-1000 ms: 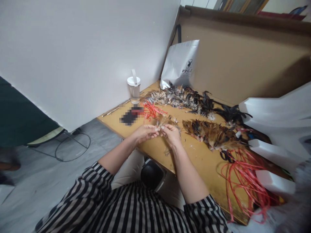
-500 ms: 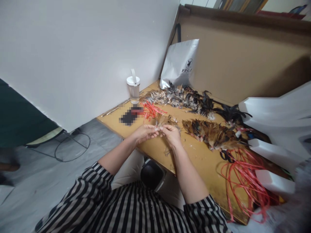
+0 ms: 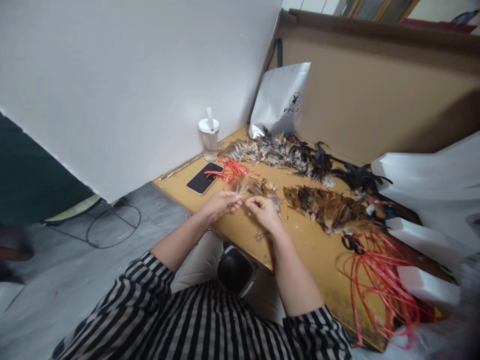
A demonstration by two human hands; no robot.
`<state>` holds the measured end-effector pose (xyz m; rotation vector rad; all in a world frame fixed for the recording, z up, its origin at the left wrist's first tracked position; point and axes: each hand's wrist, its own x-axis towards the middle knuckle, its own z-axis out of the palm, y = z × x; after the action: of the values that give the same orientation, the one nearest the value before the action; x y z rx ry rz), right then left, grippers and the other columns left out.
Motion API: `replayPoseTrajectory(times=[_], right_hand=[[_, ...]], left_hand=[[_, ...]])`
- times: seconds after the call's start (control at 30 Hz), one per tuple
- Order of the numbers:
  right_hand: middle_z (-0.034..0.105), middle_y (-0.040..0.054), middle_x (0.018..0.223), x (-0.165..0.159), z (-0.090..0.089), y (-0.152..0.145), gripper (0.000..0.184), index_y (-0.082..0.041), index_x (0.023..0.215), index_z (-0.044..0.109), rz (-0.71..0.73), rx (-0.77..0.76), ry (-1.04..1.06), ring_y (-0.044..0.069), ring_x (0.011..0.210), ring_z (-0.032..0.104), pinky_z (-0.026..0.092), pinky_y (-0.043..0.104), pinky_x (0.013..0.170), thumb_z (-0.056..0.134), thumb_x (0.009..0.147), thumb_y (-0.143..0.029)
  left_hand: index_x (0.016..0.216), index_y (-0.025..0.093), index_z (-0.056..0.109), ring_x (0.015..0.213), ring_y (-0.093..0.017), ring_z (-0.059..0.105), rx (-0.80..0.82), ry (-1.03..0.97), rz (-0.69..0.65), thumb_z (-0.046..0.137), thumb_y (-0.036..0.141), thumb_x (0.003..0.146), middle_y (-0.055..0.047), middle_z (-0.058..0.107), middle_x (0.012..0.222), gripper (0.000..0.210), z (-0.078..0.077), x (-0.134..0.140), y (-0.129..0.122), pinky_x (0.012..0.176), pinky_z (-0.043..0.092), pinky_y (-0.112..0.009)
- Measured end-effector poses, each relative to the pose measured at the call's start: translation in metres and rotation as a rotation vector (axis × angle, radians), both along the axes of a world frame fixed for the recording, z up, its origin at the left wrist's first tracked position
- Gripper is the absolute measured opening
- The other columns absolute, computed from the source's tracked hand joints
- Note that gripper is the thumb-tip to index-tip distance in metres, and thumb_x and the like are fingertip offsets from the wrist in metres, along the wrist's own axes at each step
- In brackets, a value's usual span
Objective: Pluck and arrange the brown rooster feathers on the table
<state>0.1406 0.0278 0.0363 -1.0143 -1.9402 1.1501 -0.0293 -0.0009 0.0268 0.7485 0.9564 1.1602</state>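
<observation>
Above the near edge of the table, my left hand (image 3: 224, 204) pinches a few light brown feathers (image 3: 244, 184) that fan out past its fingertips. Close to its right, my right hand (image 3: 264, 211) has thumb and forefinger pressed together; whatever lies between them is too small to make out. A narrow gap separates the two sets of fingertips. Just beyond the right hand lie loose brownish-grey feathers (image 3: 270, 191). A thick row of brown feathers (image 3: 330, 207) rests on the table to the right, and a longer black-and-white row (image 3: 279, 150) stretches along the back.
Red plastic strips (image 3: 233, 170) partly cover a phone (image 3: 202, 181) on the left. Behind stand a lidded cup (image 3: 209, 140) and a silver bag (image 3: 279, 100). Black-handled scissors (image 3: 352, 243) lie beside more red strips (image 3: 386, 285) at right, near white foam pieces (image 3: 423, 240).
My fingertips, touching before, have drawn slightly apart. The feathers stay at my left hand. The whole view has shifted a little.
</observation>
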Motion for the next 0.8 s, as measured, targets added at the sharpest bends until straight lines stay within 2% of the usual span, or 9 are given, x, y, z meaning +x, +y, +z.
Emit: replayPoseTrajectory(times=[0.17, 0.3, 0.4, 0.53, 0.63, 0.67, 0.73, 0.77, 0.8], right_hand=[[0.056, -0.0002, 0.058, 0.001, -0.001, 0.001, 0.020, -0.015, 0.075, 0.059, 0.035, 0.119, -0.069, 0.010, 0.051, 0.049, 0.038, 0.022, 0.053, 0.049, 0.078, -0.032], [0.058, 0.0026, 0.067, -0.003, 0.004, -0.005, 0.017, -0.015, 0.071, 0.058, 0.045, 0.330, -0.139, 0.013, 0.064, 0.052, 0.039, 0.025, 0.064, 0.048, 0.079, -0.025], [0.057, 0.0044, 0.073, -0.007, 0.010, -0.014, 0.019, -0.017, 0.071, 0.057, 0.071, 0.490, -0.203, 0.014, 0.071, 0.051, 0.037, 0.026, 0.069, 0.043, 0.082, -0.022], [0.054, 0.0052, 0.076, -0.007, 0.018, -0.021, 0.019, -0.018, 0.074, 0.056, 0.096, 0.586, -0.311, 0.015, 0.072, 0.049, 0.036, 0.026, 0.069, 0.040, 0.084, -0.022], [0.054, 0.0047, 0.075, -0.001, 0.023, -0.017, 0.018, -0.018, 0.073, 0.056, 0.134, 0.536, -0.292, 0.015, 0.073, 0.048, 0.035, 0.026, 0.069, 0.042, 0.084, -0.023], [0.054, 0.0043, 0.074, 0.002, 0.024, -0.015, 0.018, -0.018, 0.071, 0.056, 0.160, 0.481, -0.253, 0.015, 0.073, 0.049, 0.035, 0.026, 0.069, 0.043, 0.083, -0.024], [0.055, 0.0033, 0.070, 0.007, 0.025, -0.011, 0.019, -0.017, 0.068, 0.056, 0.238, 0.304, -0.122, 0.015, 0.072, 0.049, 0.037, 0.027, 0.069, 0.048, 0.081, -0.029], [0.056, 0.0032, 0.071, 0.009, 0.025, -0.009, 0.019, -0.017, 0.070, 0.057, 0.267, 0.204, -0.043, 0.015, 0.072, 0.050, 0.038, 0.027, 0.069, 0.050, 0.080, -0.031], [0.057, 0.0033, 0.073, 0.010, 0.024, -0.008, 0.018, -0.018, 0.073, 0.058, 0.280, 0.131, 0.023, 0.015, 0.072, 0.051, 0.039, 0.028, 0.069, 0.051, 0.079, -0.034]], left_hand=[[0.067, 0.008, 0.062, 0.045, -0.004, 0.052, 0.020, 0.085, 0.097, 0.070, 0.032, 0.063, -0.003, 0.060, 0.057, 0.026, -0.002, 0.002, 0.001, 0.045, 0.041, -0.014], [0.066, 0.008, 0.061, 0.044, -0.006, 0.053, 0.019, 0.249, 0.143, 0.067, 0.031, 0.066, -0.004, 0.060, 0.056, 0.024, 0.001, 0.004, 0.004, 0.045, 0.044, -0.018], [0.067, 0.008, 0.060, 0.041, -0.008, 0.052, 0.040, 0.430, 0.106, 0.060, 0.027, 0.071, -0.002, 0.058, 0.051, 0.019, 0.000, 0.005, 0.004, 0.044, 0.044, -0.019], [0.064, 0.010, 0.061, 0.042, -0.008, 0.052, 0.171, 0.669, -0.036, 0.053, 0.022, 0.075, 0.000, 0.056, 0.048, 0.017, 0.001, 0.003, -0.002, 0.042, 0.041, -0.018], [0.053, 0.011, 0.057, 0.039, -0.007, 0.049, 0.301, 0.817, -0.243, 0.054, 0.020, 0.072, 0.000, 0.055, 0.045, 0.021, 0.013, 0.000, -0.013, 0.041, 0.037, -0.017], [0.056, 0.011, 0.059, 0.040, -0.007, 0.050, 0.328, 0.782, -0.352, 0.055, 0.021, 0.071, 0.000, 0.056, 0.047, 0.019, 0.019, -0.001, -0.017, 0.042, 0.037, -0.017], [0.064, 0.012, 0.063, 0.043, -0.009, 0.053, 0.275, 0.641, -0.545, 0.058, 0.026, 0.071, -0.001, 0.057, 0.050, 0.016, 0.032, -0.003, -0.025, 0.043, 0.038, -0.017], [0.065, 0.011, 0.063, 0.045, -0.009, 0.054, 0.242, 0.542, -0.598, 0.060, 0.028, 0.070, -0.002, 0.058, 0.053, 0.018, 0.037, -0.003, -0.028, 0.044, 0.039, -0.017], [0.065, 0.011, 0.062, 0.045, -0.009, 0.054, 0.198, 0.434, -0.583, 0.062, 0.030, 0.069, -0.003, 0.059, 0.054, 0.019, 0.041, -0.004, -0.031, 0.044, 0.039, -0.017]])
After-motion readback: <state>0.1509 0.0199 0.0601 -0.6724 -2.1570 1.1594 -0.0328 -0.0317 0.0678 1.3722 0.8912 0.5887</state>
